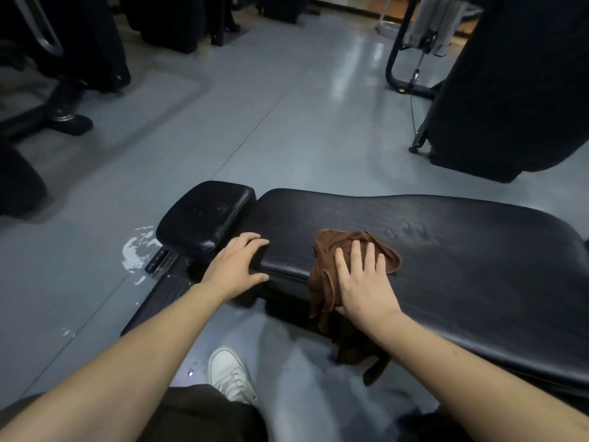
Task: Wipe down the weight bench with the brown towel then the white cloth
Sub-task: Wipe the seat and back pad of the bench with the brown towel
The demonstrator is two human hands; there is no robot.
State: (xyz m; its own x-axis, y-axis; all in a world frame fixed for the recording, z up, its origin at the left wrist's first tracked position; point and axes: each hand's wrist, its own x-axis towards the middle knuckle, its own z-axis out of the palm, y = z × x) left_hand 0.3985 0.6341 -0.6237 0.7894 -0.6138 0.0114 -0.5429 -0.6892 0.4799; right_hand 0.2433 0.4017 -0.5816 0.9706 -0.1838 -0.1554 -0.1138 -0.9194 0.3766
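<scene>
While the right hand (363,282) presses, crumpled brown towel (331,260) drapes textured bench (462,266).

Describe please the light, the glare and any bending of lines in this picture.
Head view: dim room; pale glare streaks lie on the grey floor; the weight bench curves from wide-angle distortion; machines at the top edges are dark and slightly soft; the hands, left and right, and the brown towel are sharp.
</scene>
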